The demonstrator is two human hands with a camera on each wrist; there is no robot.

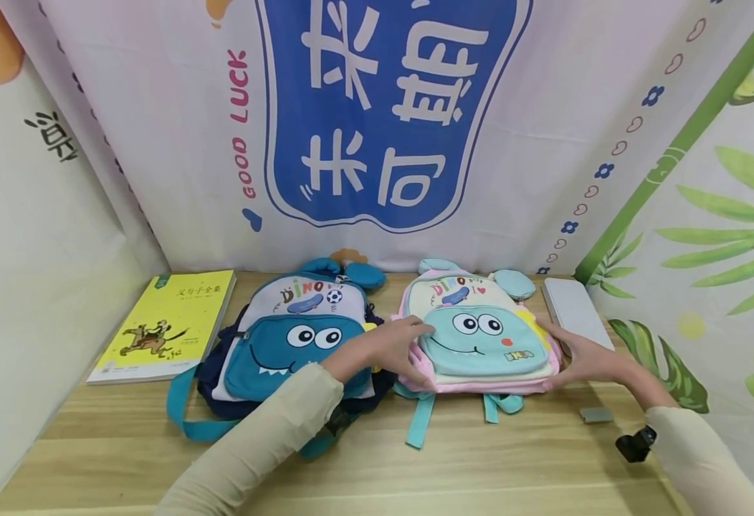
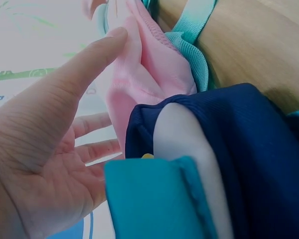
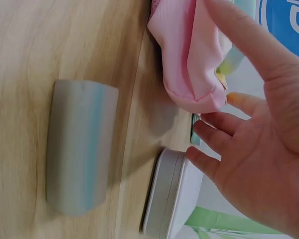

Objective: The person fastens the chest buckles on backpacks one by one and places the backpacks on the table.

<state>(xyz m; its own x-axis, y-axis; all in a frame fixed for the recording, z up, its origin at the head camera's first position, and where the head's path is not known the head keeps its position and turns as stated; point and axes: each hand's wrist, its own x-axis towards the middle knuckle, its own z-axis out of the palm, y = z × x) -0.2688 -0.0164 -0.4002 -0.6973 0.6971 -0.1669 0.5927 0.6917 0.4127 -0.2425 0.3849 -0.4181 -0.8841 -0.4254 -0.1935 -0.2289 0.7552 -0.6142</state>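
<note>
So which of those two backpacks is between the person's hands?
The pink-and-mint backpack, on the right: the left hand and right hand flank it. The blue backpack lies to its left, outside them.

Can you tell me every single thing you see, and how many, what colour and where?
dinosaur backpack: 1, blue and white, left of centre
dinosaur backpack with pink sides: 1, mint, cream and pink, between the hands
book titled 父与子全集: 1, yellow, far left
flat box: 1, white, back right
small block: 1, grey, front right
table: 1, light wood, underneath
printed backdrop: 1, pale with blue panel, behind
wrist camera: 1, black, by the right cuff
sleeves: 2, beige, on both arms
left hand, right hand: 2, bare, at the mint backpack's sides
</note>
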